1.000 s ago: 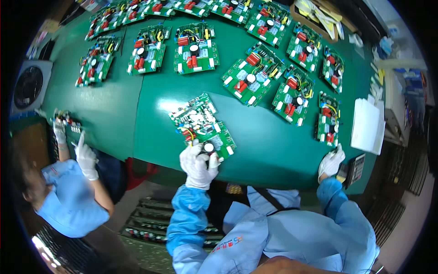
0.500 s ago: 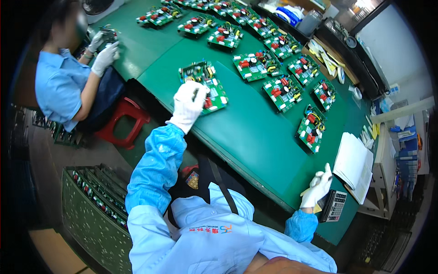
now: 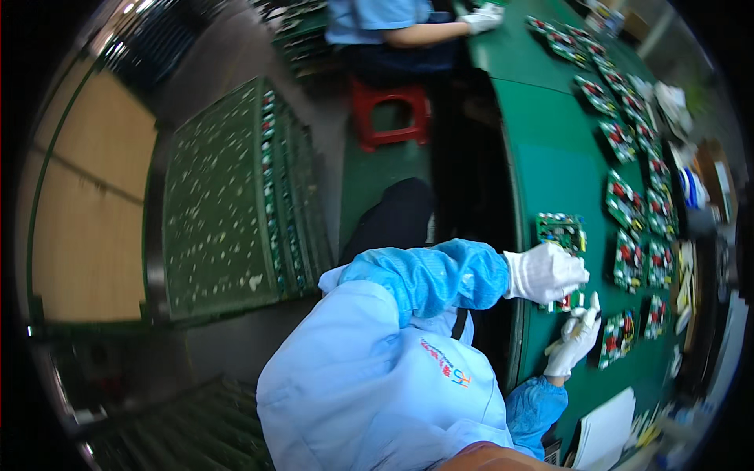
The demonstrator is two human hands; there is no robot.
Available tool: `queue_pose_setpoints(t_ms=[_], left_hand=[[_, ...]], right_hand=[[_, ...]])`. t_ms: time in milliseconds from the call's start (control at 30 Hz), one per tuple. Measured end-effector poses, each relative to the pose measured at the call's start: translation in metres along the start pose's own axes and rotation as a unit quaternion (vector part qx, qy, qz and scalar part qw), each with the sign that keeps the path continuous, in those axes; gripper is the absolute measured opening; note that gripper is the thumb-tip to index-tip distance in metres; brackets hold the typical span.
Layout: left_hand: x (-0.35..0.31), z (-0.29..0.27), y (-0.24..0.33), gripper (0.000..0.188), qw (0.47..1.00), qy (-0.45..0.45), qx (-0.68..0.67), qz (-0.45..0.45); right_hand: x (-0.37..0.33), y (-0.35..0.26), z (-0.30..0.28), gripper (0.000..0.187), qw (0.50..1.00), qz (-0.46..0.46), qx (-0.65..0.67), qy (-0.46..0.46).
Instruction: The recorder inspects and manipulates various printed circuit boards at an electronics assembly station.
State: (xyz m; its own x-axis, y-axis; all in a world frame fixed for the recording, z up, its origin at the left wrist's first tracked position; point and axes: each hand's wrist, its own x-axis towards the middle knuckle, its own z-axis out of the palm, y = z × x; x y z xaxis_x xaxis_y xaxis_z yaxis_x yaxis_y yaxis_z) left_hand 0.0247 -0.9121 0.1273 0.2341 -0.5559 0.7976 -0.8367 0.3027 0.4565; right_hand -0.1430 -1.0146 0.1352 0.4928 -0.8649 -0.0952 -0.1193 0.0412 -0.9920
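Near the edge of the green tabletop [image 3: 550,173], I watch a white-gloved left hand [image 3: 548,272] curl over a green rectangular circuit board [image 3: 560,230], white-gloved right hand [image 3: 576,343] half-open; I cannot tell either's grip.

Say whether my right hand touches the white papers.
Apart: the head view shows green tabletop between the right hand and the white papers.

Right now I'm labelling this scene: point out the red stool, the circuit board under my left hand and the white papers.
Red stool [image 3: 390,93]: head view, seat above its opening.
Circuit board [image 3: 560,229]: head view, uncovered upper end.
White papers [image 3: 605,433]: head view, top sheet's middle.
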Motion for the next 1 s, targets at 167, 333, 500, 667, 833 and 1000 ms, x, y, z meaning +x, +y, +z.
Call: queue_pose_setpoints(t_ms=[167,333,500,667,833,1000], left_hand=[[-0.02,-0.002,0.001,0.033,0.999,0.01,0.046,-0.015],[-0.019,0.006,-0.003,0.035,0.996,0.04,0.084,-0.006],[-0.02,0.017,-0.012,0.039,0.995,0.035,0.093,-0.029],[-0.021,0.024,-0.019,0.041,0.995,0.01,0.084,-0.057],[-0.024,0.032,-0.017,0.03,0.994,0.003,0.079,-0.077],[-0.029,0.033,-0.031,0.031,0.996,-0.013,0.082,-0.035]], right_hand=[[0.017,0.019,-0.013,0.038,0.989,0.064,0.117,-0.061],[0.028,0.026,-0.014,0.041,0.986,0.043,0.133,-0.086],[0.028,0.023,-0.014,0.043,0.986,0.024,0.142,-0.085],[0.027,0.018,-0.01,0.046,0.994,0.018,0.104,-0.009],[0.031,0.018,-0.015,0.052,0.997,0.026,0.042,0.065],[0.034,0.024,-0.011,0.048,0.989,0.046,-0.1,0.096]])
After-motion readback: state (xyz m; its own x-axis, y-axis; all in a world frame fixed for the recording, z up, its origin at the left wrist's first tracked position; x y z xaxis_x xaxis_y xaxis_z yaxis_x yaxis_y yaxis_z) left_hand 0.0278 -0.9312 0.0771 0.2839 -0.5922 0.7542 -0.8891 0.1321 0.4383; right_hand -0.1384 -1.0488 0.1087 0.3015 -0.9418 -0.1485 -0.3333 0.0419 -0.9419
